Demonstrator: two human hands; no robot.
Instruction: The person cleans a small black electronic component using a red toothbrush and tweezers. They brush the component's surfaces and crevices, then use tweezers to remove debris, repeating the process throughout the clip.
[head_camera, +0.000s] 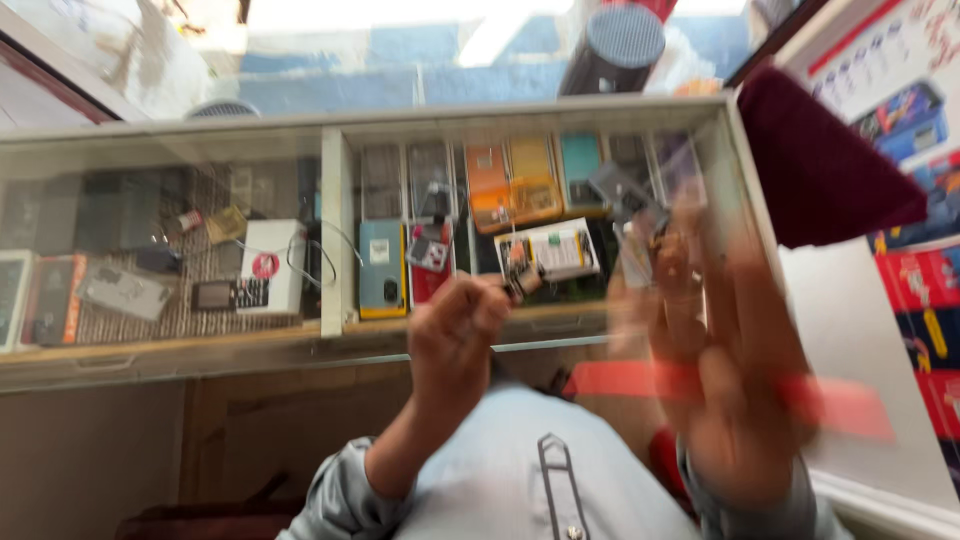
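My left hand (455, 335) is raised in front of my chest, its fingers closed in a pinch on a small metal-tipped piece (520, 280) that pokes out to the right. Heavy motion blur covers my right hand (725, 370), which is held up to the right. Its fingertips reach a small grey part (622, 190) that blurs along with the hand. A red strip (840, 405) streaks across the right hand. Both sleeves are light blue-grey.
A glass-topped display counter (335, 250) lies below, holding phone boxes, cases and small devices. An orange box (490, 185) and a white box (272, 265) show inside. A dark red cloth (820, 150) lies at the right, with a dark cylinder (615, 45) behind the counter.
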